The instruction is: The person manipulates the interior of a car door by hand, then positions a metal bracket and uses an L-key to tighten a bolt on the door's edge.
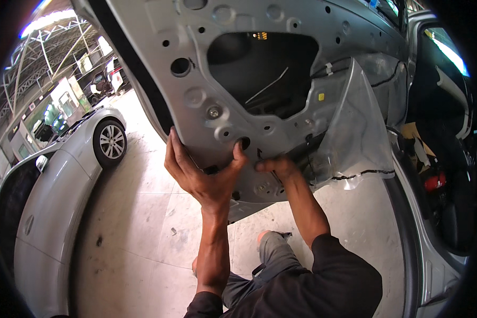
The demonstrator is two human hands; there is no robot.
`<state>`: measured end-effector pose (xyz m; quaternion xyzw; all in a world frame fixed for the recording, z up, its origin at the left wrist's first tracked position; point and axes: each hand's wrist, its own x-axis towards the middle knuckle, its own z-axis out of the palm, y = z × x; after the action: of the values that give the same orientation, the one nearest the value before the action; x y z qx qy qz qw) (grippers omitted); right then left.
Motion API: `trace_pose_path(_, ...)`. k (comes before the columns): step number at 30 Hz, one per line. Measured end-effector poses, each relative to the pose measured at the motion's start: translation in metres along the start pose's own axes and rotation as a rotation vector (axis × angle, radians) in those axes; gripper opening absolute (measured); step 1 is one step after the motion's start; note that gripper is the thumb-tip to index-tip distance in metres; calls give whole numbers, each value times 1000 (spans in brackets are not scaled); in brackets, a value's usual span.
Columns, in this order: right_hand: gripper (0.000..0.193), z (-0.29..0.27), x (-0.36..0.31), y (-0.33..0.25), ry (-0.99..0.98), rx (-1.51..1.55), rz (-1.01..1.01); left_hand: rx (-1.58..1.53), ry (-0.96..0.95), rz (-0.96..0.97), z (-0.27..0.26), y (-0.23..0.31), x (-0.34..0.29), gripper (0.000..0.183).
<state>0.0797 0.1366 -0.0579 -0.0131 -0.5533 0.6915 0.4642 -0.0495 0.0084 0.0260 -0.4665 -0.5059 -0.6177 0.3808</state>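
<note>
A grey car door (193, 114) stands swung out in front of me, its inner metal side bare, with holes and a large opening. My left hand (206, 183) grips the door's lower left part, fingers along the edge and thumb beside a round hole (243, 143). Close by on its right, my right hand (282, 167) is at the slot low in the panel; its thumb shows on the metal, while the other fingers are mostly hidden. A clear plastic sheet (350, 127) hangs partly peeled from the door, with black sealant (363, 174) along its lower edge.
The car's door frame (421, 259) and dark interior lie at the right, with a red object (434, 182) inside. A silver car (63, 206) is parked on the left. Pale floor tiles (138, 228) run below, and another vehicle (114, 74) stands farther back.
</note>
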Motion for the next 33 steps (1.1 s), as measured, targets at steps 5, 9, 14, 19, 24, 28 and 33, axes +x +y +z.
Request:
trace_pose_path(5, 73, -18, 1, 21, 27, 185, -69, 28, 9, 7, -2, -2, -1, 100)
trace_pose_path(9, 70, -27, 6, 32, -2, 270, -106, 34, 3, -3, -1, 0, -1, 99)
trace_pose_path(14, 68, -40, 18, 52, -41, 368, -151, 56, -2, 18, -2, 1, -1, 97)
trace_pose_path(19, 70, -47, 16, 58, -84, 282, -249, 21, 1, -13, 5, -2, -5, 102)
trace_pose_path(24, 72, 1, 12, 20, -122, 401, -171, 66, -4, 10, -5, -11, -4, 105)
trace_pose_path(28, 80, -1, 12, 20, -58, 315, 10, -49, -34, 20, -8, -14, 3, 95)
trace_pose_path(33, 83, -2, 3, 18, -97, 484, -86, -210, 160, -18, -60, -69, -27, 50)
